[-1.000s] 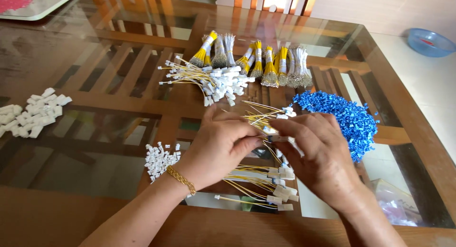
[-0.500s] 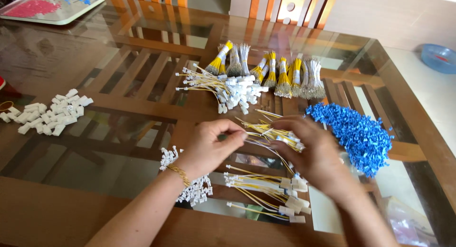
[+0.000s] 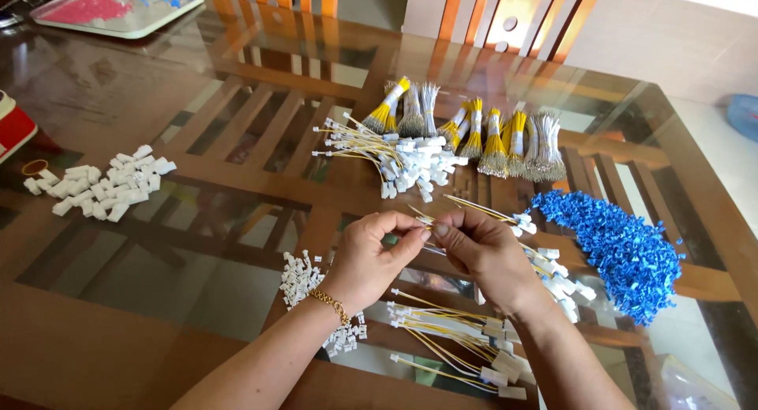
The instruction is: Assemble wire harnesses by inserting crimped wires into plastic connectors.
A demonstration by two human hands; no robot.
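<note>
Left hand (image 3: 371,256) and right hand (image 3: 485,252) each pinch a yellow wire (image 3: 474,207) between fingertips, lifted off the desk (image 3: 197,173) so its small end is easy to see

Blue connector pile (image 3: 616,248), bundled yellow wires (image 3: 474,130), white housings heap (image 3: 106,189), pink-filled tray (image 3: 118,7), glass table (image 3: 197,102).

Left hand (image 3: 371,256) and right hand (image 3: 485,252) pinching yellow wires (image 3: 466,207), glass table (image 3: 237,86), blue pile (image 3: 624,248)
</note>
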